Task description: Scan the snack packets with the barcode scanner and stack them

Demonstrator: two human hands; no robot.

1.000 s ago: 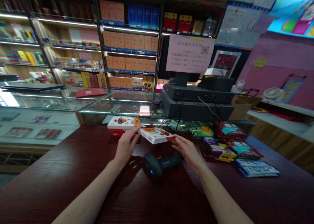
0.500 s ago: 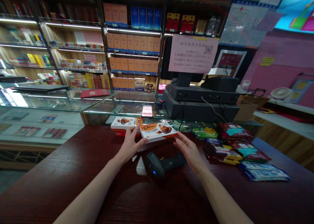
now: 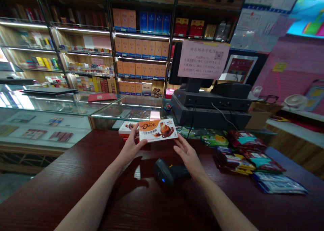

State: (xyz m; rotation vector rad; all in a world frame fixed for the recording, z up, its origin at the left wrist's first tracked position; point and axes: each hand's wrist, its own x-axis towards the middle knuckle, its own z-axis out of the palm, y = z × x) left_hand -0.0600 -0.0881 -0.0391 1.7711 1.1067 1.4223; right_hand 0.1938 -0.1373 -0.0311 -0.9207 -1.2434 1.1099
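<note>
Lit shelves [image 3: 141,58] lined with orange cartons [image 3: 141,48] fill the back of the shop, and a dark wooden bench [image 3: 76,177] spreads across the lower frame. Both forearms reach up from the bottom corners toward the middle. At centre, the left hand [image 3: 130,148] grasps the Dove box [image 3: 158,131] by its lower left corner, thumb across the front, fingers behind the left edge. The right hand [image 3: 189,155] has its fingers loosely bent, tips at the box's lower right corner; whether they grip or merely touch, one cannot tell. Half a second ago the box leaned back with its top face foreshortened; now its printed front stands up more squarely to the view, with both hands at the same ends. Behind the left fingers, a stack of boxes [image 3: 124,128] is partly covered. Just below the held box, a barcode scanner [image 3: 164,173] lies on the wood, its handle running toward the right wrist. Left of the left forearm, dark wood runs out to the bench's slanting edge. On the right, more wood separates the right forearm from the snack packets [image 3: 235,162] and blue-and-white packets [image 3: 279,183].
</note>
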